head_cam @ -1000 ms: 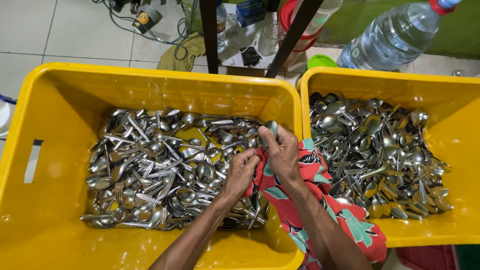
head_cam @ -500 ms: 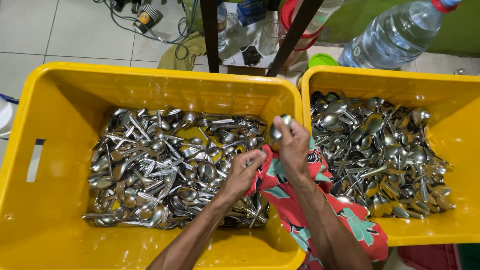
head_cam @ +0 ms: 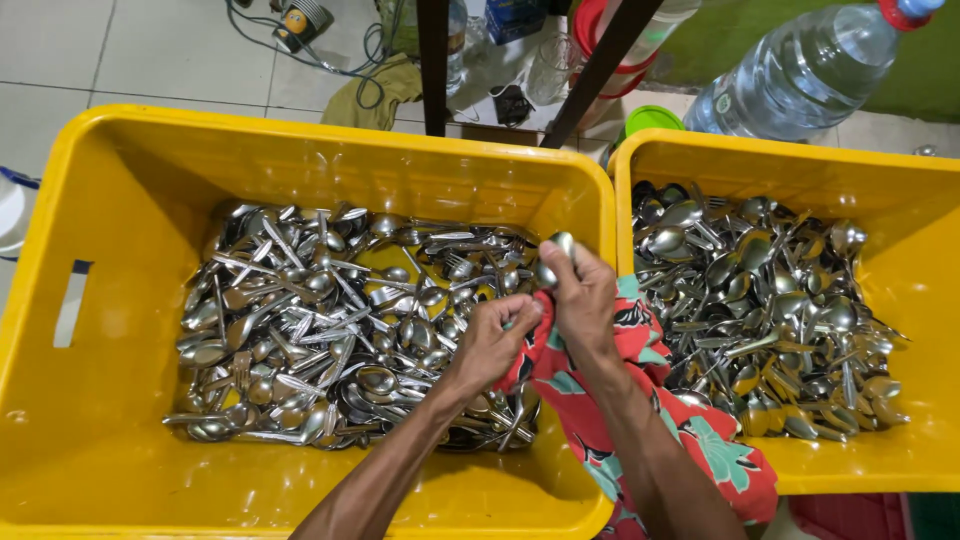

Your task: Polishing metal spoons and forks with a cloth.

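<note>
Spoon [head_cam: 556,256] now higher in right hand [head_cam: 585,300], left hand [head_cam: 492,340] gripping cloth [head_cam: 640,350], nr crate rim [head_cam: 603,215].

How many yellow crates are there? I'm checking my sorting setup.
2. One yellow crate sits on the left, the other yellow crate on the right, side by side, both holding metal cutlery. The right one runs past the frame edge; no others show.

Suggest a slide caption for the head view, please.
Two hands wipe a spoon with a floral cloth between yellow cutlery crates.
</note>
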